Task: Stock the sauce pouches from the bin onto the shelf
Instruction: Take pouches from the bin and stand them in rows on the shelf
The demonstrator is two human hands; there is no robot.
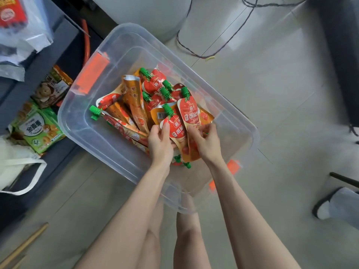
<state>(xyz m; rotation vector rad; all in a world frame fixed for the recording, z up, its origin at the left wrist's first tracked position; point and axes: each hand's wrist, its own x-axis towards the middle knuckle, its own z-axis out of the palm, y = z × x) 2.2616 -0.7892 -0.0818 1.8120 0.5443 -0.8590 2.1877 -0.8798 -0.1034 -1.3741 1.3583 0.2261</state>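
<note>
Inside the bin (134, 29) I'm seeing left hand (160, 141) fingers pinching the left pouch (173, 126) and the right hand (206, 141) gripping the right pouch (191, 115), with both pouch bottoms hidden.

The see-through plastic bin (77, 125) has bright orange latches (93, 72). The glossy foil sauce pouches (189, 113) are red fading into orange, with tomato prints and white lettering, and each has a green screw cap (167, 109). The green-and-white snack bags (38, 131) sit on a dark grey shelf (29, 74). The glossy floor tiles (272, 94) are just pale grey.
</note>
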